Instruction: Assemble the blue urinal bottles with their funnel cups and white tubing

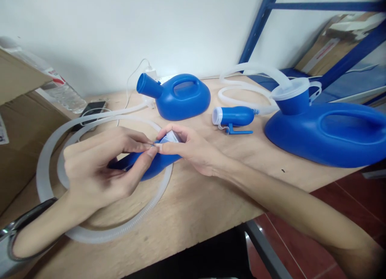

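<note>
Both hands are on a blue plastic urinal handpiece (161, 163) above the front part of the table. My left hand (99, 166) is closed around its near-left end, thumb and fingertips pinched at the top edge. My right hand (193, 148) grips the other end, where a white cap (171, 137) shows between thumb and fingers. The fingertips of both hands meet; the small part between them is mostly hidden. A translucent corrugated hose (120, 230) loops on the table around and beneath my left hand. Just beyond, a blue urinal bottle (183, 98) stands with its mouth uncapped.
A second blue handpiece (237, 116) with a white-rimmed end lies at centre right. Beside it, a larger blue urinal bottle (325, 134) has a white lid and hose. Left are a cardboard box (21, 142), water bottle (60, 86) and phone (93, 110). Blue shelving (262, 25) rises behind.
</note>
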A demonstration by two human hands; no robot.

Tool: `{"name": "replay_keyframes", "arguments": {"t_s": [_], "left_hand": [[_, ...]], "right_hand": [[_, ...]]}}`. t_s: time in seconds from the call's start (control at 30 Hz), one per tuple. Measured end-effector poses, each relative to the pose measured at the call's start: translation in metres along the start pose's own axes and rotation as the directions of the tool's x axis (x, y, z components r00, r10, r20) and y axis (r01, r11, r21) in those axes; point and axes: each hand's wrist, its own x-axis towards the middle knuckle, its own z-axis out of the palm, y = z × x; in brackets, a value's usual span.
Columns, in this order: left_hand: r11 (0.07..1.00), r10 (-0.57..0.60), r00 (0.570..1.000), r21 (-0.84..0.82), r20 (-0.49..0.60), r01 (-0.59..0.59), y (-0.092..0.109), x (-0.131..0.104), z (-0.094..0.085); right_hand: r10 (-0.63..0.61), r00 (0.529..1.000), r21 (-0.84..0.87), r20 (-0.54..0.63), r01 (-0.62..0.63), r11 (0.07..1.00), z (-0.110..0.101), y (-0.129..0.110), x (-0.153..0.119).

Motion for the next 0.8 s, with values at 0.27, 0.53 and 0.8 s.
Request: {"name": "replay_keyframes", "arguments": {"t_s": [0.27,0.53,0.8], "left_hand": [[0.999,0.040,0.999,-0.019,0.032,-0.039,-0.001,-0.002,0.001],[0.981,-0.119,0.993,-0.149,0.025,0.121,-0.010,-0.007,0.014],[0.962,-0.167,0.985,-0.213,0.044,0.173,-0.011,-0.007,0.023]], "right_hand": [[0.006,1.000,-0.043,-0.029,-0.007,0.999,0.000,-0.001,-0.001],[0.045,0.998,-0.095,-0.045,-0.049,0.994,-0.006,-0.003,0.003],[0.118,0.992,-0.175,-0.049,-0.125,0.977,-0.018,-0.011,0.009]]}}
